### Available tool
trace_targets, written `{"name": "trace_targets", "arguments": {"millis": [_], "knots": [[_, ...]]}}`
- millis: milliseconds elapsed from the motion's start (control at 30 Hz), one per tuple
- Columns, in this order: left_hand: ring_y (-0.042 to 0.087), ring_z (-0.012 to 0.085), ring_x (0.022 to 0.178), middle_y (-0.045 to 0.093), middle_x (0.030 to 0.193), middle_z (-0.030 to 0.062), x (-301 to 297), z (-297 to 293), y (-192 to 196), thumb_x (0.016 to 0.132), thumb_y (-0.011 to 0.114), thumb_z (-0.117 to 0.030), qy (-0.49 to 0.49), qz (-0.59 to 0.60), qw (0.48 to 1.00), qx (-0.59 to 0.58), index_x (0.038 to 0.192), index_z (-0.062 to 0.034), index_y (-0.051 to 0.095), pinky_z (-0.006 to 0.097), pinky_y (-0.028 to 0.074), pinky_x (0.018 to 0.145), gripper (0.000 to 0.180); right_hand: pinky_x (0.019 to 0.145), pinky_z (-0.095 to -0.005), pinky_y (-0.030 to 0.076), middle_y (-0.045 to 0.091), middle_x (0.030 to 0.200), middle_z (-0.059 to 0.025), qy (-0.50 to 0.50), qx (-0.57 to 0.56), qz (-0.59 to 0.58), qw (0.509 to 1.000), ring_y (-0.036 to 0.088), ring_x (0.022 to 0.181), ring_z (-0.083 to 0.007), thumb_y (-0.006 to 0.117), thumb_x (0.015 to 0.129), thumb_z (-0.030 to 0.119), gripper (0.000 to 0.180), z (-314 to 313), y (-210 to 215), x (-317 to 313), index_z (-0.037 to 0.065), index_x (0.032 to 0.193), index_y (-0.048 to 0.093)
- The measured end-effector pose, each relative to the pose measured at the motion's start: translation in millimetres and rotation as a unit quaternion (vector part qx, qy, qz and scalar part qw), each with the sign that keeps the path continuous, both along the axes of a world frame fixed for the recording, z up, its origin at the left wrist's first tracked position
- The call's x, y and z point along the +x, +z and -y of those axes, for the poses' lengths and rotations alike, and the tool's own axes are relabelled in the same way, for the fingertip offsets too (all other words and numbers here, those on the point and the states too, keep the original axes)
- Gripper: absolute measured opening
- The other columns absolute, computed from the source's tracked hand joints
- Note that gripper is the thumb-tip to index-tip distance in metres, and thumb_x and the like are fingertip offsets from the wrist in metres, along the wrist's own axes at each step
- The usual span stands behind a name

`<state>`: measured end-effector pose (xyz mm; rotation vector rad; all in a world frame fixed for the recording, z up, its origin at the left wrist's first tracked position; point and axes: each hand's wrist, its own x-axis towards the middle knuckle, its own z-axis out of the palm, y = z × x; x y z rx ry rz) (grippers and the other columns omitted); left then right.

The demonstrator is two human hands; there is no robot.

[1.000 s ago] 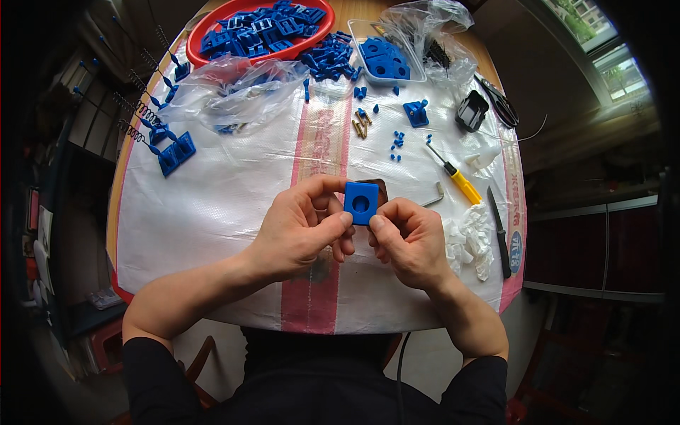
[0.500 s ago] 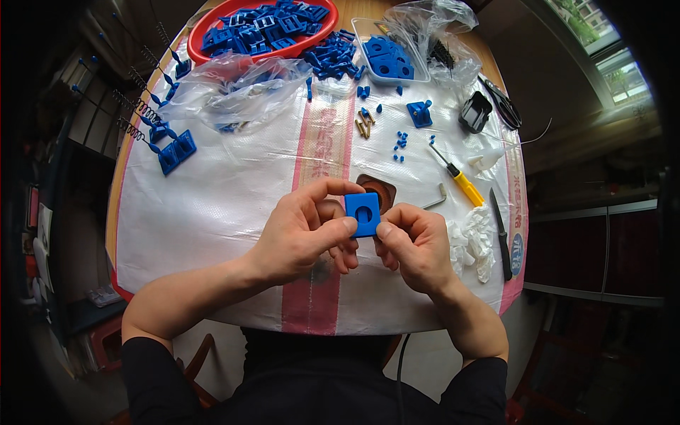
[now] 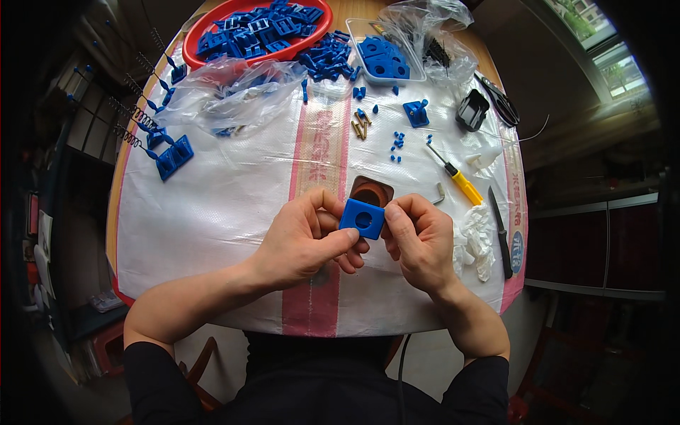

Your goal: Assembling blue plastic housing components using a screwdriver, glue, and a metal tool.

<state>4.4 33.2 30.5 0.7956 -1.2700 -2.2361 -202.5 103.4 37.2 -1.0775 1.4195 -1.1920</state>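
1. Nearest to you, your two forearms are coming up from the lower edge in dark sleeves, meeting over the near half of the white woven sheet (image 3: 234, 212) that is covering the table.
2. Your left hand (image 3: 301, 241) is pinching the blue block (image 3: 362, 219) from its left side, thumb lying along the lower edge and fingers curling over the top.
3. Your right hand (image 3: 419, 241) is pressing its thumb against the block's right edge, with the other fingers folding in behind it, so both hands are gripping the same piece.
4. That square block, with a round hole in its middle, is sitting between your fingertips, raised just above the sheet near its centre.
5. Just behind the block, a brown part (image 3: 371, 191) is peeking out on the sheet.
6. Beside your right hand, crumpled white gloves (image 3: 476, 237) are lying next to a dark knife (image 3: 500, 230), and a yellow-handled screwdriver (image 3: 457, 177) is resting a little farther out.
7. Farther on, small blue bits (image 3: 397, 142) and a few brass screws (image 3: 361, 124) are scattered along the middle of the sheet.
8. Off to your left, blue brackets (image 3: 173, 156) are lying near metal springs (image 3: 131, 117).
9. At the far end, a red bowl (image 3: 212, 32) is holding many blue parts, with a clear plastic bag (image 3: 227, 88) just in front of it and a clear tray (image 3: 382, 60) of blue pieces to its right.
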Motion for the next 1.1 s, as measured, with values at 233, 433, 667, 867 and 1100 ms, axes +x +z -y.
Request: {"name": "trace_targets", "arguments": {"millis": [233,433,667,867,1100], "knots": [[0.077,0.0286,0.094,0.072,0.108,0.0221,-3.2,-0.9,-8.5,0.106,0.061,-0.009,0.055,-0.055,0.997,0.014,0.117,0.0013,0.048,0.041,0.067,0.082,0.020,0.065,-0.0245,0.053,0.071,0.077,-0.0043,0.027,-0.056,-0.093,0.994,0.066,0.071,-0.0087,0.066,0.104,0.012,0.016,-2.4,-1.6,2.9,-0.003,0.099,0.068],[0.077,0.0245,0.089,0.073,0.106,0.0159,1.1,23.7,-18.5,0.107,0.062,-0.016,0.175,-0.092,0.978,-0.072,0.114,-0.0062,0.051,0.038,0.063,0.075,0.016,0.074,-0.0276,0.055,0.071,0.094,-0.0111,-0.084,-0.208,-0.270,0.936,0.068,0.082,-0.0152,0.079,0.095,0.017,0.028,18.2,-4.2,-30.3,-0.003,0.112,0.068],[0.067,0.0141,0.078,0.068,0.093,0.0064,0.0,34.2,-24.9,0.106,0.065,-0.014,0.179,-0.046,0.980,-0.069,0.129,-0.0040,0.056,0.030,0.058,0.073,0.027,0.101,-0.0473,0.048,0.061,0.128,-0.0202,0.078,-0.234,-0.497,0.832,0.058,0.120,-0.0388,0.096,0.068,0.039,0.088,27.3,-6.1,-36.1,-0.002,0.136,0.058],[0.063,0.0099,0.077,0.067,0.092,0.0034,4.1,40.3,-30.2,0.106,0.065,-0.015,0.142,-0.048,0.985,-0.087,0.124,-0.0029,0.061,0.027,0.054,0.071,0.022,0.096,-0.0435,0.045,0.064,0.124,-0.0141,0.117,-0.230,-0.502,0.826,0.061,0.114,-0.0335,0.095,0.068,0.037,0.081,25.8,-14.8,-28.8,0.004,0.133,0.061],[0.063,0.0099,0.079,0.068,0.098,0.0052,7.2,49.2,-29.2,0.106,0.065,-0.017,0.143,-0.040,0.989,-0.017,0.123,-0.0017,0.064,0.025,0.054,0.071,0.023,0.094,-0.0450,0.046,0.066,0.119,-0.0149,0.079,-0.210,-0.470,0.854,0.062,0.110,-0.0345,0.096,0.064,0.045,0.085,28.7,-27.3,-21.1,0.003,0.130,0.063]]}}
